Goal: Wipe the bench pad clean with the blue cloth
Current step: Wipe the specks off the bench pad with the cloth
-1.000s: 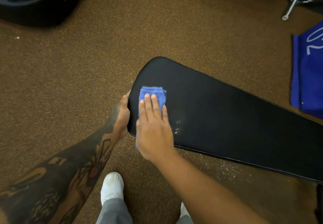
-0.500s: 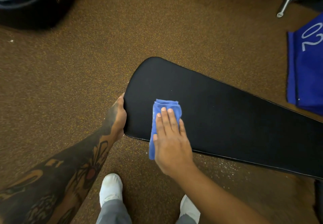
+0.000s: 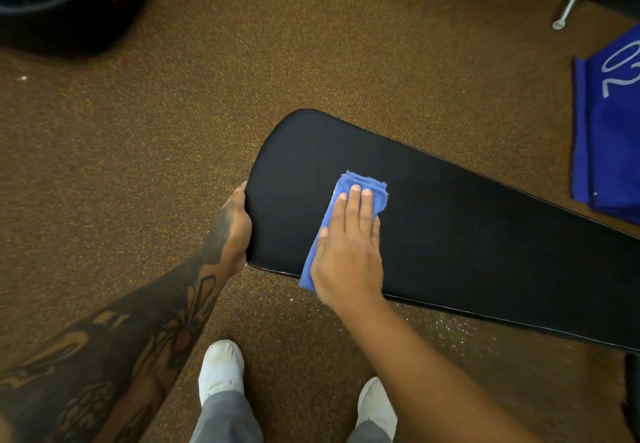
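While right hand [image 3: 348,252] presses flat on blue cloth [image 3: 360,188], left hand [image 3: 235,226] grips bench pad [image 3: 467,235] end, blue banner [image 3: 613,124] reading "20".

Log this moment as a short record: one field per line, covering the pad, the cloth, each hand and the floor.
pad: long black padded bench pad, rounded end toward the left hand
cloth: folded blue microfibre cloth, flat on the pad, its near end reaching the pad's front edge
right hand: right hand palm-down on the cloth, fingers extended, pressing, not a closed grip
left hand: left hand curled around the pad's rounded end
floor: brown speckled carpet, pale specks below the pad's front edge
feet: white shoes beside the pad
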A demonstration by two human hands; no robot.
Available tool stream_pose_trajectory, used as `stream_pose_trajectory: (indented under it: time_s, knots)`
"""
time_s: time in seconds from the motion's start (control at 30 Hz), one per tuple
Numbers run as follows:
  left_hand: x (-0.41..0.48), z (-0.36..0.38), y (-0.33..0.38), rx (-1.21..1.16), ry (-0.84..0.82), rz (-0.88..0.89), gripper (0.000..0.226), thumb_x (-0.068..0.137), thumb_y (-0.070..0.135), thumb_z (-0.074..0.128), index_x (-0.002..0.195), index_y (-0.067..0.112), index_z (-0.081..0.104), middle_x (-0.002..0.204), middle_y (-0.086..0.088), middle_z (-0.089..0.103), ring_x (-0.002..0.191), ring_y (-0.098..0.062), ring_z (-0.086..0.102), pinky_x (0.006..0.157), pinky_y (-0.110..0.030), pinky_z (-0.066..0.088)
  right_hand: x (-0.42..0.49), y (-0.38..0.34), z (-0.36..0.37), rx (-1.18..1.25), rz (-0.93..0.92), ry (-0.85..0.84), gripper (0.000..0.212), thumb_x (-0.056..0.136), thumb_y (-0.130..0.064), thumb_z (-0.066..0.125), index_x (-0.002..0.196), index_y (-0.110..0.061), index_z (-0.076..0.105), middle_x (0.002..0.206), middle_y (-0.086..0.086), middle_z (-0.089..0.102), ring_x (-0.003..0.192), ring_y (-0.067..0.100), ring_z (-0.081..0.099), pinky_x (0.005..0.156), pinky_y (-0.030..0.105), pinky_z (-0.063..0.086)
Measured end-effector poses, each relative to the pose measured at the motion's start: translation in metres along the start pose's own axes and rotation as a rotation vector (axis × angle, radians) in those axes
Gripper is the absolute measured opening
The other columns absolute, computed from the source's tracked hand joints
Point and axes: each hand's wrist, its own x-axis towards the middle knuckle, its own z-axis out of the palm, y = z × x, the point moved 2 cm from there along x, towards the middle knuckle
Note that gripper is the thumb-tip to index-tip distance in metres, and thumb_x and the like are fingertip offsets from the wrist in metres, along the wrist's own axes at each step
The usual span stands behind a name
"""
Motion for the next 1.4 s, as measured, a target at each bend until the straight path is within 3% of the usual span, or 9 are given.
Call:
stream_pose_trajectory:
  time_s: [0.13,0.3,0.4,0.53,0.73,0.9,1.03,1.23,1.4]
  knots:
    - [0.000,-0.001,0.001,0.014,0.003,-0.004,0.040,0.101,0.049,0.036,0.101,0.036,0.074,0.095,0.012,0.077,0.093,-0.013,0.072,0.085,-0.039,0.057,-0.025,0.002,0.003,-0.014,-0.170,-0.046,0.059,0.100,-0.028,0.023,0.154,-0.002,0.020,0.163,0.017,0.014,0.152,0.030,0.005,0.121,0.046,0.016]
    - [-0.002,-0.002,0.000,-0.030,-0.015,-0.047,0.040,0.102,0.048,0.036,0.112,0.031,0.072,0.103,0.007,0.078,0.089,-0.010,0.074,0.066,-0.027,0.055,0.028,0.004,-0.001,0.036,-0.041,0.022,0.059,0.099,-0.025,0.025,0.151,0.002,0.024,0.162,0.020,0.017,0.152,0.034,0.008,0.120,0.048,0.019]
    - [0.000,-0.003,-0.001,-0.023,-0.028,-0.063,0.043,0.102,0.049,0.036,0.116,0.029,0.071,0.108,0.005,0.077,0.097,-0.014,0.074,0.073,-0.030,0.055,0.050,-0.014,0.002,0.053,-0.028,0.001,0.060,0.099,-0.025,0.027,0.152,0.002,0.021,0.163,0.020,0.013,0.152,0.034,0.005,0.120,0.049,0.015]
    - [0.000,-0.002,0.000,-0.050,-0.012,-0.053,0.042,0.101,0.049,0.040,0.111,0.026,0.073,0.103,0.006,0.078,0.088,-0.008,0.074,0.069,-0.026,0.054,0.024,-0.006,0.000,-0.034,-0.370,-0.067,0.060,0.099,-0.027,0.021,0.153,0.000,0.024,0.162,0.019,0.017,0.152,0.032,0.009,0.121,0.048,0.018]
    - [-0.003,0.001,0.004,-0.069,-0.017,-0.051,0.033,0.105,0.035,0.039,0.103,0.028,0.071,0.079,0.015,0.077,0.070,-0.003,0.072,0.059,-0.024,0.055,0.066,-0.012,-0.003,-0.006,-0.110,-0.009,0.062,0.096,-0.025,0.019,0.152,0.003,0.022,0.162,0.022,0.015,0.152,0.034,0.007,0.121,0.049,0.017]
    - [-0.003,0.000,0.003,-0.089,-0.058,-0.043,0.039,0.104,0.036,0.038,0.096,0.022,0.073,0.089,0.005,0.079,0.076,-0.005,0.074,0.061,-0.021,0.055,0.040,-0.025,-0.004,-0.065,-0.455,-0.096,0.062,0.098,-0.027,0.021,0.154,-0.001,0.022,0.163,0.017,0.018,0.152,0.030,0.008,0.122,0.046,0.016]
    - [-0.004,0.000,0.005,-0.136,-0.091,-0.066,0.039,0.104,0.035,0.038,0.101,0.019,0.074,0.093,0.001,0.079,0.078,-0.010,0.075,0.056,-0.020,0.056,0.062,-0.031,-0.006,-0.017,-0.332,-0.106,0.060,0.102,-0.025,0.029,0.156,-0.004,0.014,0.165,0.013,0.006,0.153,0.028,-0.003,0.122,0.045,0.008]
    - [-0.005,0.001,0.005,-0.214,-0.142,-0.096,0.047,0.106,0.037,0.031,0.102,0.016,0.073,0.098,-0.002,0.079,0.086,-0.011,0.074,0.078,-0.029,0.056,0.024,-0.047,0.003,-0.123,-0.653,-0.099,0.059,0.097,-0.025,0.037,0.152,-0.004,0.030,0.162,0.013,0.024,0.152,0.028,0.013,0.121,0.046,0.017]
    - [-0.003,0.000,0.005,-0.225,-0.154,-0.099,0.050,0.107,0.033,0.024,0.105,0.018,0.072,0.098,0.000,0.078,0.086,-0.010,0.074,0.069,-0.025,0.057,0.048,-0.047,-0.002,-0.098,-0.487,-0.060,0.060,0.097,-0.024,0.033,0.153,-0.004,0.026,0.162,0.013,0.023,0.152,0.026,0.010,0.121,0.045,0.016]
